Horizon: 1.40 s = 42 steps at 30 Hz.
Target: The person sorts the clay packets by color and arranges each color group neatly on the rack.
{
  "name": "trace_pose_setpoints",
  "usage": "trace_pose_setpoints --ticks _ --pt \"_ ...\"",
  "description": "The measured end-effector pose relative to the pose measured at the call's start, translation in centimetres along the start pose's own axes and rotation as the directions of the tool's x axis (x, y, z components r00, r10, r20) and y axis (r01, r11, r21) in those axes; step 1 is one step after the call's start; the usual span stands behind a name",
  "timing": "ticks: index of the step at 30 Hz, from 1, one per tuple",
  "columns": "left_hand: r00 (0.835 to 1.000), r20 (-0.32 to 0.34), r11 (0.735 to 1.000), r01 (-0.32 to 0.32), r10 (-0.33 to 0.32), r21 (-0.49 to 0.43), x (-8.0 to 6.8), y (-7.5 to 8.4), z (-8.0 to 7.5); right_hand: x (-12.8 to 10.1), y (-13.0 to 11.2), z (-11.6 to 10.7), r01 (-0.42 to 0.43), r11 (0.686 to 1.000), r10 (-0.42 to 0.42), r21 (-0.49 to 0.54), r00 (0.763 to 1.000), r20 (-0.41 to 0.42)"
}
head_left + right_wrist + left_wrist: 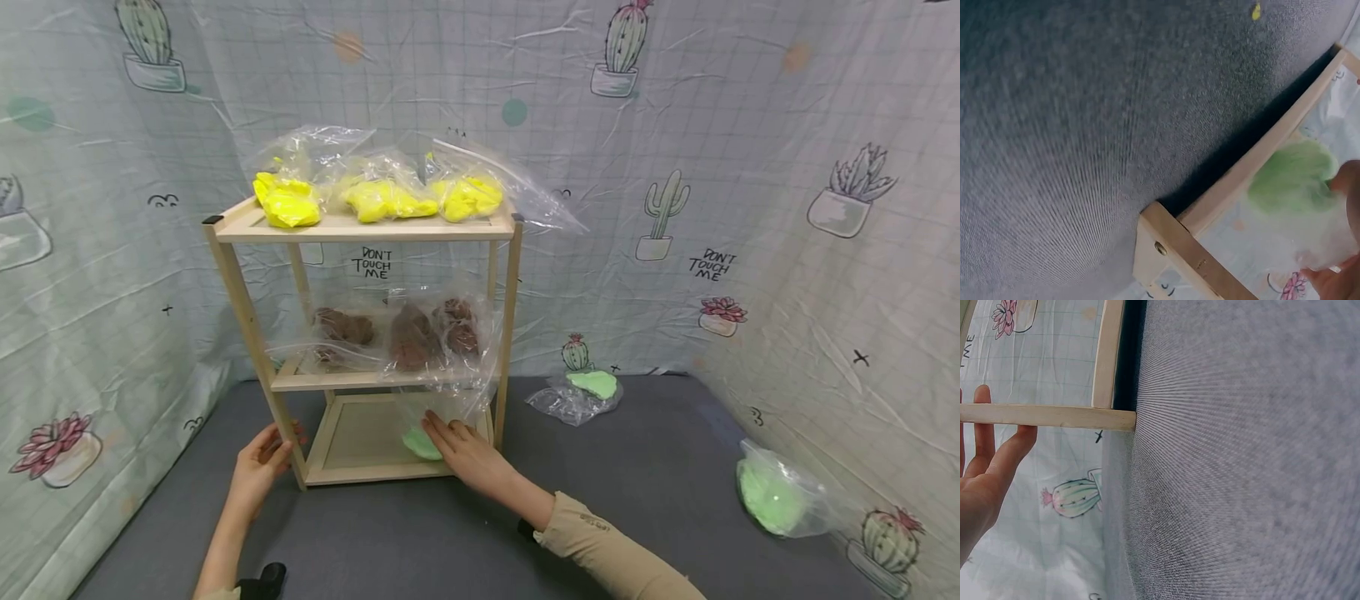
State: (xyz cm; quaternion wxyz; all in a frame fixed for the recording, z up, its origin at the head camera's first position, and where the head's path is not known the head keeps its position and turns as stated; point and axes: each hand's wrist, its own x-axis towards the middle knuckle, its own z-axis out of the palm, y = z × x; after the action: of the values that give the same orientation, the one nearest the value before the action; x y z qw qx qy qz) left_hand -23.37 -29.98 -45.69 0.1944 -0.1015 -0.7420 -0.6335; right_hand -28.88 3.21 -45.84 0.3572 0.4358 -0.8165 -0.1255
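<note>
A three-tier wooden shelf (367,477) stands on the grey table. At its left front post (257,350) is my left hand (258,467), thumb in front and fingers reaching behind; the left wrist view shows those fingers (1007,453) against the post (1054,417). Over the right part of the bottom tier, my right hand (472,454) holds a clear plastic bag of light green clay-like material (422,443). In the right wrist view, the green lump (1294,178) hangs blurred just inside the tier's front rail (1260,156), with a fingertip at its side.
Bags of yellow material (386,200) line the top tier; bags of brown lumps (412,337) fill the middle one. Two more green bags lie right of the shelf, one near the back (592,385), another (772,498) by the right curtain. Patterned curtain (570,167) surrounds the table.
</note>
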Motion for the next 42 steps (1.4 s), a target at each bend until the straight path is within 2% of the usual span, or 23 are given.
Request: trace_pose_setpoints --ticks 3,6,10,12,15,18,23,27,30,35,38,42 --pt "1.0 0.002 1.0 -0.007 0.007 -0.001 0.0 0.0 0.0 0.0 -0.1 0.3 0.006 1.0 -0.006 -0.024 1.0 0.016" --pt "1.0 0.008 1.0 -0.022 0.023 -0.018 0.1 0.0 0.1 0.0 0.0 0.3 0.005 1.0 -0.005 0.011 0.997 0.079" --pt "0.999 0.012 0.999 -0.031 0.031 -0.033 0.2 0.0 0.1 0.0 0.2 -0.1 -0.023 0.984 -0.015 0.175 0.976 0.215" --pt "0.999 0.017 0.999 -0.028 0.028 -0.037 0.2 0.0 0.1 -0.1 0.3 -0.3 -0.04 0.962 -0.033 0.27 0.965 0.26" --pt "1.0 0.022 0.999 -0.022 0.023 -0.042 0.2 0.1 0.1 -0.4 0.6 -0.7 -0.084 0.907 -0.048 0.412 0.952 0.301" --pt "0.999 0.027 0.997 -0.027 0.029 -0.072 0.3 0.1 0.1 -0.7 1.1 -0.9 -0.105 0.876 -0.06 0.47 0.945 0.323" --pt "0.997 0.064 0.995 -0.041 0.047 -0.089 0.6 0.0 -0.2 -1.2 1.6 -1.3 -0.062 0.922 -0.069 0.383 0.946 0.317" --pt "0.993 0.103 0.998 -0.051 0.053 -0.029 0.7 -0.1 -0.5 -1.6 1.7 -1.4 -0.019 0.95 -0.057 0.312 0.971 0.233" --pt "0.991 0.119 0.998 -0.061 0.062 -0.014 0.7 -0.2 -0.6 -1.6 1.6 -1.2 0.01 0.959 -0.067 0.285 0.979 0.193" --pt "0.99 0.112 0.996 -0.075 0.08 -0.048 0.6 -0.3 -0.5 -1.1 1.2 -0.6 -0.007 0.95 -0.057 0.313 0.98 0.193" --pt "0.991 0.099 0.996 -0.08 0.084 -0.045 0.5 -0.3 -0.5 -0.4 1.0 -0.3 -0.039 0.936 -0.038 0.351 0.977 0.211" --pt "0.994 0.089 0.997 -0.069 0.07 -0.017 0.2 -0.2 -0.5 0.8 0.4 -0.2 -0.053 0.937 -0.035 0.346 0.97 0.241"
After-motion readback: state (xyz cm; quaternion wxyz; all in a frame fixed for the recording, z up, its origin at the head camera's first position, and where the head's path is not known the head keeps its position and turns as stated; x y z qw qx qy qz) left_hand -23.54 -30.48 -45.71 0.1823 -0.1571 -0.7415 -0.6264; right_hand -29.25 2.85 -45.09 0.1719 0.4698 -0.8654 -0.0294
